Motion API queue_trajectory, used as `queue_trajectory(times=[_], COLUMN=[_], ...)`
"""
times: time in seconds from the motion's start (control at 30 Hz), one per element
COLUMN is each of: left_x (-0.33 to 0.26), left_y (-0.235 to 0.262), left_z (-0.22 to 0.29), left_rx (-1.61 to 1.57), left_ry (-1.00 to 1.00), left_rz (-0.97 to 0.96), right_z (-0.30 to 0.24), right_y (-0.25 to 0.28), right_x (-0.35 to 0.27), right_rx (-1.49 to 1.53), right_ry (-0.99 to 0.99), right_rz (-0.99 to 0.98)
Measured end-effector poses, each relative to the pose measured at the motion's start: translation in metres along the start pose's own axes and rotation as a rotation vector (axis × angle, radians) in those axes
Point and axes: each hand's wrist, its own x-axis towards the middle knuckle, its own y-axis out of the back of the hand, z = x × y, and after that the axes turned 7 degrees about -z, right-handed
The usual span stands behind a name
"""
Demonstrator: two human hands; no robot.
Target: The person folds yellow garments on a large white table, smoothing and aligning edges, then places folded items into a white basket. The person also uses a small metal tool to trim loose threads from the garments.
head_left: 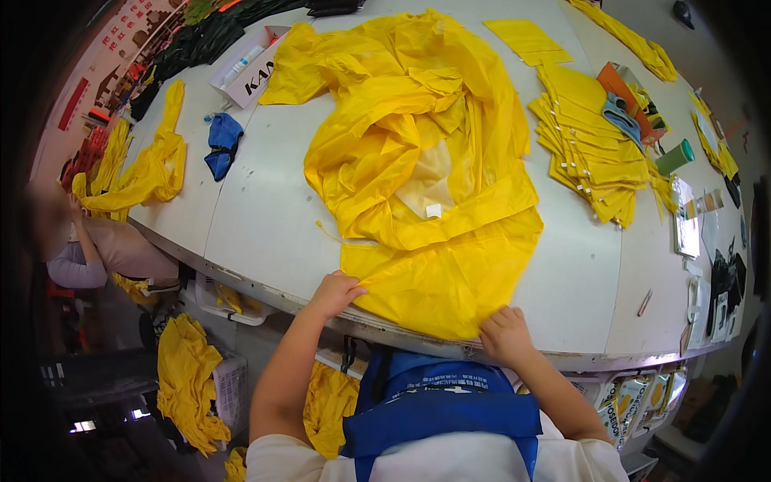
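A glossy yellow garment [450, 273], apparently a raincoat, lies bunched on the white table, its near flap spread out flat towards me. A pale lining and a small white label show in its middle. My left hand [334, 296] is closed on the left corner of that flap, close to the table's front edge. At the flap's right corner, my right hand [507, 336] grips the edge with bent fingers. The fabric between both hands lies fairly smooth, while the far part is heaped in loose folds.
To the right are stacked yellow fabric pieces [586, 145], an orange box [622, 84], a green cylinder [675, 157] and tweezers-like tool [645, 303]. A blue cloth item [223, 145] and white box [249, 68] lie left. A person [100, 241] handles yellow fabric far left. Yellow cloth fills crates below.
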Motion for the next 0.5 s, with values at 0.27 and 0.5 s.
queue_trajectory(times=[0.27, 0.5], left_x=[-0.036, -0.052], left_y=[-0.052, -0.085], left_z=[0.04, 0.08], left_rx=[-0.145, -1.556], left_ry=[0.192, 0.412], left_rz=[0.669, 0.568], right_z=[-0.021, -0.045], right_y=[0.035, -0.032], right_x=[0.0, 0.022], right_rx=[0.602, 0.084], right_ry=[-0.312, 0.085], right_rz=[-0.115, -0.045])
